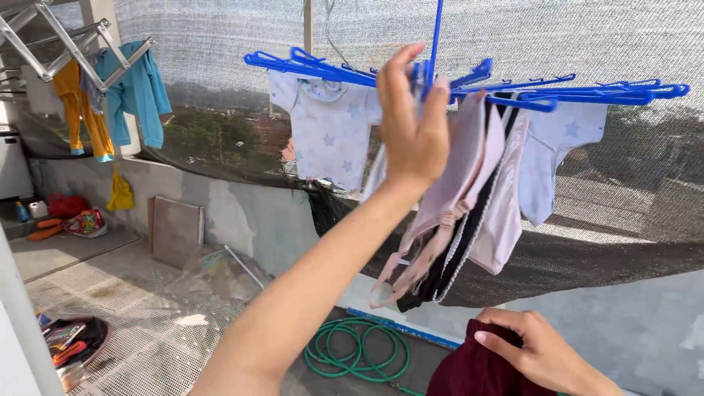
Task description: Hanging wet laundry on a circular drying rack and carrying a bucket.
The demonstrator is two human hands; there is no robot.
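The left hand (412, 121) is raised to the upper middle of the frame, its fingers closed around the centre of a blue hanging clip rack (513, 92), just beside the blue rod from which the rack hangs. The right hand (539, 352), at the lower right, is closed on a dark red garment (469, 367), well below the rack.

A pale star-printed baby shirt (326, 132) is hung left of the raised hand; pink and black underwear (458, 213) and a second pale garment (554, 158) are hung to its right. Behind them a grey shade net (220, 44) is stretched. A coiled green hose (356, 352) lies on the floor below, and orange and teal clothes (121, 92) hang in the upper left.

The rack's arms are spread horizontally, left to right across the frame; the garments hang straight down.
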